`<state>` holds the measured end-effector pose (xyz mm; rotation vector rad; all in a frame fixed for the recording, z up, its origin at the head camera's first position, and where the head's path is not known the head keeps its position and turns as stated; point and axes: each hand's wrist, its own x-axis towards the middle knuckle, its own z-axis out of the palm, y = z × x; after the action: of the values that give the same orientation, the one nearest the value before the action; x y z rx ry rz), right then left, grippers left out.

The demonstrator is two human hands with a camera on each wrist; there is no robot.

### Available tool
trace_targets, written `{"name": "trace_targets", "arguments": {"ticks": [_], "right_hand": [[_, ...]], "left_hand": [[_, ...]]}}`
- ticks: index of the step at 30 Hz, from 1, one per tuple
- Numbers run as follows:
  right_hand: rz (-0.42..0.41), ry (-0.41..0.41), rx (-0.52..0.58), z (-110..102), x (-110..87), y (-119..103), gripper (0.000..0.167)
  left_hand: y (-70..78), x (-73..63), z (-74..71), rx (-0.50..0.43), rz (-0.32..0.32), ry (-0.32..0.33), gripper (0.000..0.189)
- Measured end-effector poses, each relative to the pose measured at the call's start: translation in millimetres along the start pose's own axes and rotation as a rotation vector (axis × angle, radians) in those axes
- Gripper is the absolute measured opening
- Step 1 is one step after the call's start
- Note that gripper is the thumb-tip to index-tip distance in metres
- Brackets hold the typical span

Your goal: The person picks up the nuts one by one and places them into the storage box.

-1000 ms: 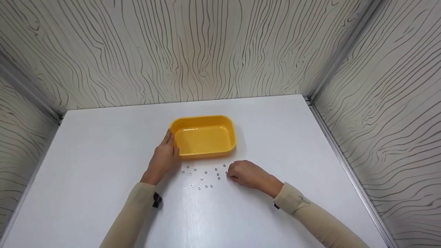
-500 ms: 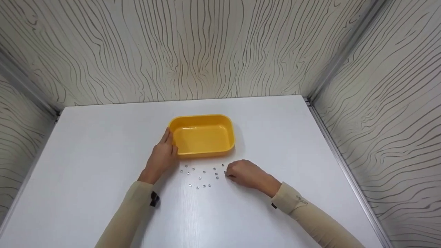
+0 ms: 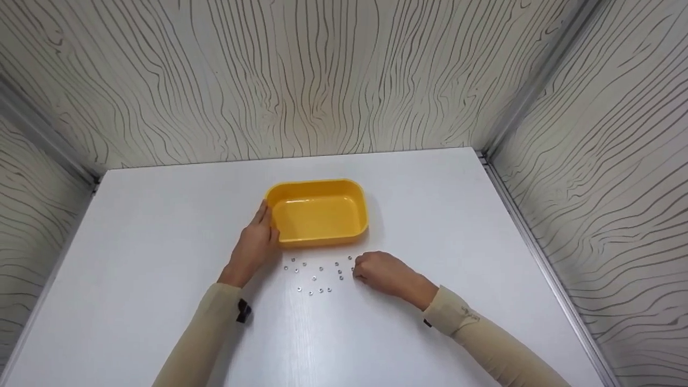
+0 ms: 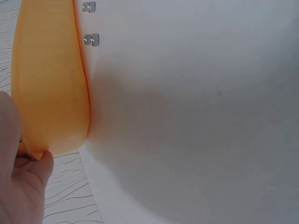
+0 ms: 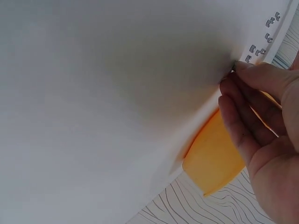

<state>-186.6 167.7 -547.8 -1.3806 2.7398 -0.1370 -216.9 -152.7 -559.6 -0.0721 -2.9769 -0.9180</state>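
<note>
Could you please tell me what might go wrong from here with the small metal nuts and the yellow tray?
The right hand seems to pinch one tiny silvery metal nut, which might slip loose. The other nuts lie loose on the table close by, so the same hand could nudge them. The left hand holds one end of the rounded rectangular yellow plastic tray; pulling it nearer could push it into the nuts.

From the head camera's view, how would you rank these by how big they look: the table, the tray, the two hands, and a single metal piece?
1. Table
2. Tray
3. Left hand and right hand: too alike to rank
4. Metal piece
</note>
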Motion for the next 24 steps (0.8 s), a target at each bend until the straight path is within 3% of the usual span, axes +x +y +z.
{"name": "trace_targets", "arguments": {"ticks": [9,16,24], "right_hand": [[-0.003,-0.034,-0.210,1,0.7,-9,0.012],[0.013,-0.055,-0.224,1,3.1,-13,0.014],[0.022,-0.061,-0.210,0,3.9,-15,0.013]], "left_hand": [[0.2,0.5,1.3,0.028,-0.012,-0.021,0.063],[0.5,-0.4,-0.4,0.021,-0.019,-0.034,0.063],[-0.4,0.0,-0.1,0.018,0.016,-0.009,0.063]]}}
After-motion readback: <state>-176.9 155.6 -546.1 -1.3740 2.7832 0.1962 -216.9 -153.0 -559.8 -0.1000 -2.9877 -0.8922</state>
